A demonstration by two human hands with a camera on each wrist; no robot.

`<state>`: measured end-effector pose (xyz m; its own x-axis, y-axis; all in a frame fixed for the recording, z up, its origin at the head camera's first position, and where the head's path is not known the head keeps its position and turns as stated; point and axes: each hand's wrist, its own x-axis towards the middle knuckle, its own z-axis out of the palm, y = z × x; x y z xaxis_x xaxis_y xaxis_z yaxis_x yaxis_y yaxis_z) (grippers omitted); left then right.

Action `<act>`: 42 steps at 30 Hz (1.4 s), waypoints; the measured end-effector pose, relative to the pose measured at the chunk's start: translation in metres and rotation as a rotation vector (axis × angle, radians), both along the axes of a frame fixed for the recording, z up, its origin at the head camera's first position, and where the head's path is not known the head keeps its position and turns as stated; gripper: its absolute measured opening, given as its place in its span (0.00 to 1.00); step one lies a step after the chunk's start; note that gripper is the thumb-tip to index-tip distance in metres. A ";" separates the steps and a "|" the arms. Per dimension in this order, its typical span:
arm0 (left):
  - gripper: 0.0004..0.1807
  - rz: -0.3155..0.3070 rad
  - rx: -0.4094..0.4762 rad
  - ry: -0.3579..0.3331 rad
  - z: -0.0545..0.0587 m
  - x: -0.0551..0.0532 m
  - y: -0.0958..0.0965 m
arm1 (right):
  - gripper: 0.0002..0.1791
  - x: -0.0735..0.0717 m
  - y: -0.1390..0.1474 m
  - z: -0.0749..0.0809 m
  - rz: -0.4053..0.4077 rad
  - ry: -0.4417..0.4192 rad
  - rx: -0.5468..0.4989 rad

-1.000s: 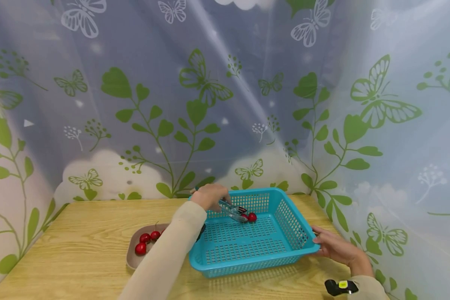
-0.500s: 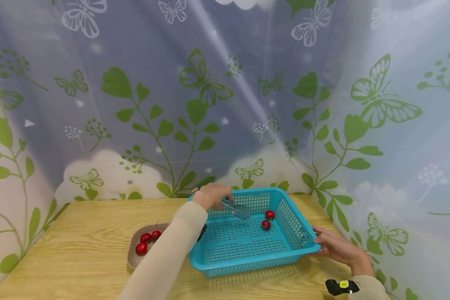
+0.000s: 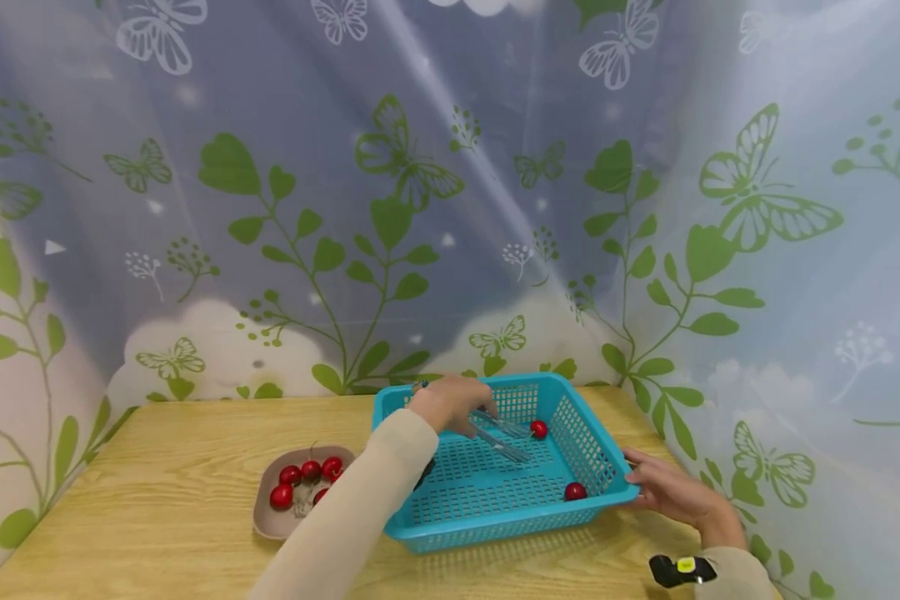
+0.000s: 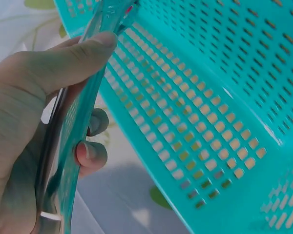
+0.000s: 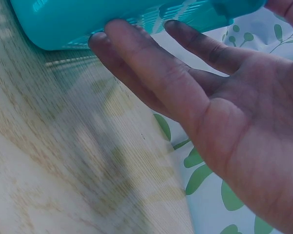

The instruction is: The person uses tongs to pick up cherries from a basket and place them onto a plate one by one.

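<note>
In the head view, a blue perforated plastic basket (image 3: 487,521) sits on the table with two red cherries in it. One cherry (image 3: 538,429) lies near the back right corner, the other cherry (image 3: 575,492) by the front right wall. My left hand (image 3: 450,403) reaches over the basket's back left part and grips clear tongs (image 3: 501,446), thumb on one arm and fingers round the other in the left wrist view. The tongs' tips stand apart with nothing between them. My right hand (image 3: 678,498) holds the basket's right front corner, thumb at the rim, fingers against the outer wall.
A pinkish-brown dish (image 3: 265,518) with several cherries (image 3: 311,471) stands left of the basket, partly behind my left sleeve (image 3: 352,508). The wooden table (image 3: 157,483) ends at a printed curtain (image 3: 435,275) at the back and right.
The two cherries, first at the tongs' tips, have rolled right and apart, one into the front right corner area. My left hand has moved right with the tongs; the right hand stays.
</note>
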<state>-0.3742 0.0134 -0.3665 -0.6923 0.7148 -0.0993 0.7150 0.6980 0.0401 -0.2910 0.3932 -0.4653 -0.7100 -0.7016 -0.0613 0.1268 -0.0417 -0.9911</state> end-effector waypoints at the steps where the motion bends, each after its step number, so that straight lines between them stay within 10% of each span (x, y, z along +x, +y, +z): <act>1: 0.24 -0.011 0.003 -0.005 0.000 0.002 0.003 | 0.39 0.000 0.000 0.000 0.002 -0.001 -0.002; 21: 0.23 -0.195 -0.017 0.015 -0.014 0.024 0.045 | 0.43 0.000 0.000 -0.002 -0.012 0.002 0.005; 42: 0.22 -0.185 0.070 0.002 -0.019 0.016 0.041 | 0.41 0.002 0.002 -0.001 -0.002 0.016 0.001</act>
<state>-0.3586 0.0541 -0.3859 -0.5483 0.8351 -0.0437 0.8311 0.5500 0.0821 -0.2890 0.3956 -0.4659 -0.7126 -0.6997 -0.0508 0.1107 -0.0406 -0.9930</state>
